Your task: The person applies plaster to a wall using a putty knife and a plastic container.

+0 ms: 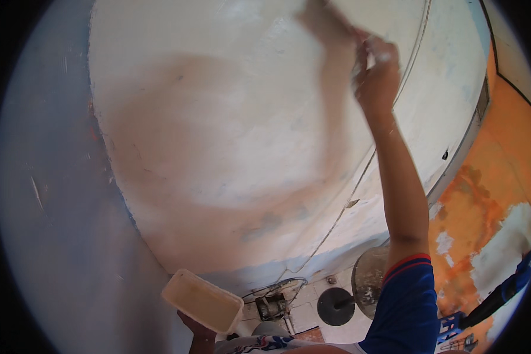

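My right arm reaches up to the whitish wall (248,100). In my right hand (377,71), its fingers closed round a reddish handle, is a broad, flat putty knife (327,23), smeared by motion. The blade is at or close to the wall; I cannot tell whether it touches. Low on the left, my left hand (199,326) supports a rectangular cream plastic tub (233,321) from below, most of its fingers hidden behind it. The tub is tilted, and its inside looks pale cream.
A grey-blue wall (47,177) meets the whitish one at the left. A thin cable (360,177) runs along the surface. Below are a small machine with wires (271,308), a dark round disc (336,307) and a round container (367,283). Right is a patchy orange wall (507,141).
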`<control>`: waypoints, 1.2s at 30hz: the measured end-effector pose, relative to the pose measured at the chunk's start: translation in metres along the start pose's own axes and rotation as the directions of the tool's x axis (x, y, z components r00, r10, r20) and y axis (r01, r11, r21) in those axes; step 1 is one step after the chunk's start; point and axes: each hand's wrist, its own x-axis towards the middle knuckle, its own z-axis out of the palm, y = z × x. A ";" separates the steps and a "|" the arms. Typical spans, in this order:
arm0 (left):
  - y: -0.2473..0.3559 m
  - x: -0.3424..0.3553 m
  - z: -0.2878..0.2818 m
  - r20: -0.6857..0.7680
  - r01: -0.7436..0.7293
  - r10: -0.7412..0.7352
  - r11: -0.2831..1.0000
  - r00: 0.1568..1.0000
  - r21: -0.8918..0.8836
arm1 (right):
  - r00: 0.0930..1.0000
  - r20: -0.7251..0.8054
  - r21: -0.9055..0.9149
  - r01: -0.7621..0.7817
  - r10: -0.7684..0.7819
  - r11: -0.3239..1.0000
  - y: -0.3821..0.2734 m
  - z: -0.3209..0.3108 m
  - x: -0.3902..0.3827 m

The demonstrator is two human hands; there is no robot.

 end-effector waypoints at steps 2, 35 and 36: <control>0.001 -0.002 0.029 -0.139 -0.065 0.060 0.997 0.988 -0.031 | 0.974 0.113 -0.091 0.206 -0.195 0.974 -0.025 0.010 -0.068; 0.029 0.014 0.025 -0.052 -0.037 0.046 0.986 0.998 0.165 | 0.966 0.176 -0.140 -0.164 0.187 0.977 -0.059 -0.043 -0.179; 0.030 0.013 0.024 -0.039 -0.038 0.045 0.985 0.998 0.169 | 0.956 0.258 -0.226 -0.083 0.142 0.971 -0.060 -0.036 -0.184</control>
